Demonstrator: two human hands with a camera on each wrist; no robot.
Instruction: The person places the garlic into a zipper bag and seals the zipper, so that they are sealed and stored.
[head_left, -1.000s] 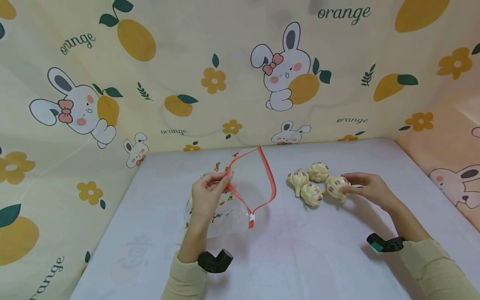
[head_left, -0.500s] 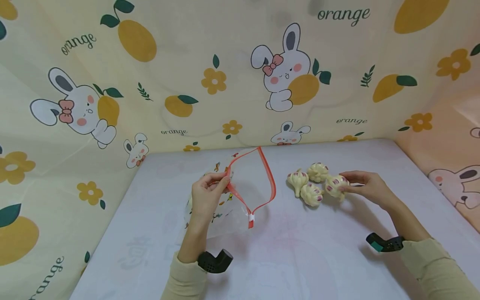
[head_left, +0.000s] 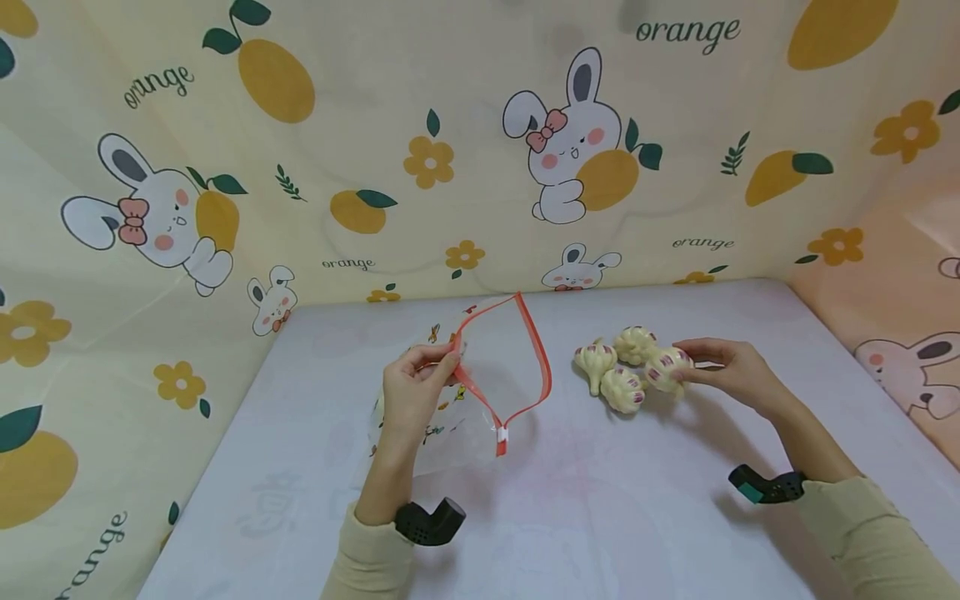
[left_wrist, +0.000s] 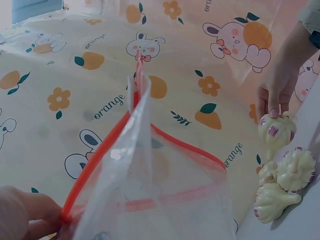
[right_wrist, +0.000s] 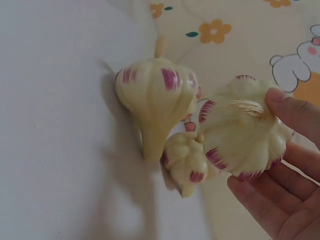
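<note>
My left hand (head_left: 417, 392) pinches the rim of a clear zip bag (head_left: 468, 433) with an orange-red edge and small printed figures. The bag's mouth gapes toward the right, a white slider at its lower corner. On the right, my right hand (head_left: 731, 375) holds a garlic bulb (head_left: 666, 370), cream with purple streaks, between thumb and fingers. In the right wrist view its rooty base (right_wrist: 245, 125) faces the camera. Three more bulbs lie close to its left: one with its stem down (head_left: 596, 358), a rear bulb (head_left: 634, 344) and a front bulb (head_left: 622, 390).
A white-covered table (head_left: 585, 517) spreads under both hands. Behind it hangs a cream cloth (head_left: 465, 125) printed with rabbits and oranges, which continues along the left and right sides. Black cameras sit on the left wrist (head_left: 431, 523) and the right wrist (head_left: 767, 485).
My right hand has shifted slightly left and back with its garlic bulb, nearer the other bulbs. The left hand and the bag stay in place.
</note>
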